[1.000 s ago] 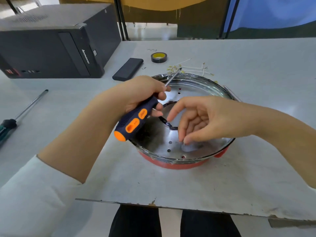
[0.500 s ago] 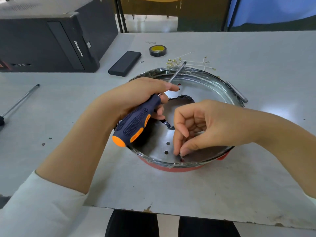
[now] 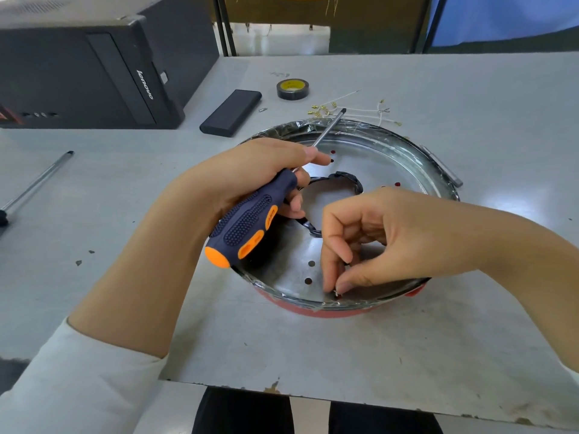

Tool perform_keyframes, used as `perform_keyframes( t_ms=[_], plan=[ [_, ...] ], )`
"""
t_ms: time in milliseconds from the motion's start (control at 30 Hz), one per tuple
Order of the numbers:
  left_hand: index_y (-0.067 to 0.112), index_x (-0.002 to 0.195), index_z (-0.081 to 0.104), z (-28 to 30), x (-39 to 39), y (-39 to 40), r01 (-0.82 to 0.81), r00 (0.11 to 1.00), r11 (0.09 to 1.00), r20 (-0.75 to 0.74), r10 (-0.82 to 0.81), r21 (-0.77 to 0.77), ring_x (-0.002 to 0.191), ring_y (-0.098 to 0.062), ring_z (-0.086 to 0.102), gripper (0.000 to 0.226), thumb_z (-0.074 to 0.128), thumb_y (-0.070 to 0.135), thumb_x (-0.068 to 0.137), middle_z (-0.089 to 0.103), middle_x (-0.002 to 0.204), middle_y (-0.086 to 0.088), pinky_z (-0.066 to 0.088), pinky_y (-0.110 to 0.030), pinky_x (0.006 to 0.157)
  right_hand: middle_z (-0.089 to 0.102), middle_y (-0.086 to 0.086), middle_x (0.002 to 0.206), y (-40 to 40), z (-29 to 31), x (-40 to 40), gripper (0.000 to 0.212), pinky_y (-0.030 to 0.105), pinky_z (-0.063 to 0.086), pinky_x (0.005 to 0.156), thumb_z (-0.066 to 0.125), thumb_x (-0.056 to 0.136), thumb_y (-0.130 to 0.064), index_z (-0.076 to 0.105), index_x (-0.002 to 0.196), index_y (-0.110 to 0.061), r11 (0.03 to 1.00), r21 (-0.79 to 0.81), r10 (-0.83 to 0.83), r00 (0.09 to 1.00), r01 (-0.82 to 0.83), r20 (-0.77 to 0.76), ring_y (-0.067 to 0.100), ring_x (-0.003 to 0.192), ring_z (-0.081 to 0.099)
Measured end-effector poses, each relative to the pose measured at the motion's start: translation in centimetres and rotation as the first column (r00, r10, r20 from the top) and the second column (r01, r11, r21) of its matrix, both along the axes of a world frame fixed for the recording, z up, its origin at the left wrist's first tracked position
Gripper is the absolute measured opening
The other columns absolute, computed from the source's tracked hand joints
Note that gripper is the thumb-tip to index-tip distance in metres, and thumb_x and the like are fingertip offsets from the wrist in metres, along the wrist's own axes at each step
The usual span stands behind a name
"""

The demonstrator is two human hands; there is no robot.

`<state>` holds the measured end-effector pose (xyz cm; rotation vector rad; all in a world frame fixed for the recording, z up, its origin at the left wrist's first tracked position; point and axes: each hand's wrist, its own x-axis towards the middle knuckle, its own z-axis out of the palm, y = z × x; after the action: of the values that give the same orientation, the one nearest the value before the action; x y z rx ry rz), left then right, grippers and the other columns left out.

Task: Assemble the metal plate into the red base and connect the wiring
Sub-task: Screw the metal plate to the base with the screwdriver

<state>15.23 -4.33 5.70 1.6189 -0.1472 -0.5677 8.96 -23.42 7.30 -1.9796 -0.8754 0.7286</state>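
A round shiny metal plate with small holes and a central cutout sits inside the red base, whose rim shows only at the near edge. My left hand grips a screwdriver with a dark blue and orange handle, its shaft pointing away over the plate's far rim. My right hand pinches a small screw at a hole near the plate's near edge, fingertips touching the plate. White wires with brass terminals lie on the table behind the base.
A black computer case stands at the far left. A black flat box and a roll of black tape lie behind the base. A second screwdriver rests at the left edge. The table's near edge is close.
My right hand has moved from the plate's middle toward its near edge and closed its fingertips on the screw. The left hand with the screwdriver has stayed roughly in place.
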Motion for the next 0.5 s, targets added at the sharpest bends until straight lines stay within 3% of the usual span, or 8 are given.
perform_keyframes(
  t_ms=[133,367,400,500],
  plan=[
    [0.012,0.109,0.069,0.14,-0.07,-0.05,-0.001,1.0,1.0,0.004,0.001,0.001,0.047,-0.018,0.049,0.023,0.051,0.022,0.1,0.047,0.061,0.001,0.051,-0.027,0.051,0.073,-0.002,0.083,-0.03,0.09,-0.14,0.032,0.041,0.053,0.083,0.071,0.079,0.003,0.049,0.074,-0.019,1.0,-0.02,0.013,1.0,-0.013,0.012,0.019,0.084,0.068],
    [0.011,0.112,0.068,0.13,-0.19,-0.05,-0.007,1.0,1.0,0.006,0.007,0.014,0.046,-0.018,0.051,0.024,0.051,0.022,0.1,0.05,0.058,0.003,0.051,-0.027,0.05,0.073,-0.008,0.083,0.01,0.03,-0.23,0.025,0.058,0.052,0.069,0.073,0.08,-0.006,0.057,0.077,-0.025,0.998,-0.064,0.004,1.0,-0.004,0.008,0.033,0.076,0.059],
    [0.011,0.113,0.068,0.17,-0.19,-0.04,-0.01,1.0,1.0,0.005,0.01,0.019,0.046,-0.018,0.052,0.025,0.051,0.023,0.1,0.051,0.058,0.003,0.051,-0.027,0.05,0.073,-0.009,0.082,0.05,0.01,-0.19,0.025,0.056,0.053,0.068,0.074,0.08,-0.007,0.057,0.077,-0.025,0.998,-0.07,0.002,1.0,-0.001,0.006,0.032,0.074,0.059],
    [0.01,0.114,0.067,0.27,-0.23,-0.07,-0.008,1.0,1.0,0.003,0.008,0.026,0.046,-0.017,0.053,0.026,0.05,0.023,0.1,0.051,0.058,0.004,0.052,-0.027,0.05,0.073,-0.008,0.08,0.13,-0.02,-0.12,0.027,0.032,0.051,0.065,0.075,0.079,-0.006,0.057,0.074,-0.026,0.998,-0.059,-0.016,1.0,0.015,-0.02,0.013,0.065,0.057]
  ],
)
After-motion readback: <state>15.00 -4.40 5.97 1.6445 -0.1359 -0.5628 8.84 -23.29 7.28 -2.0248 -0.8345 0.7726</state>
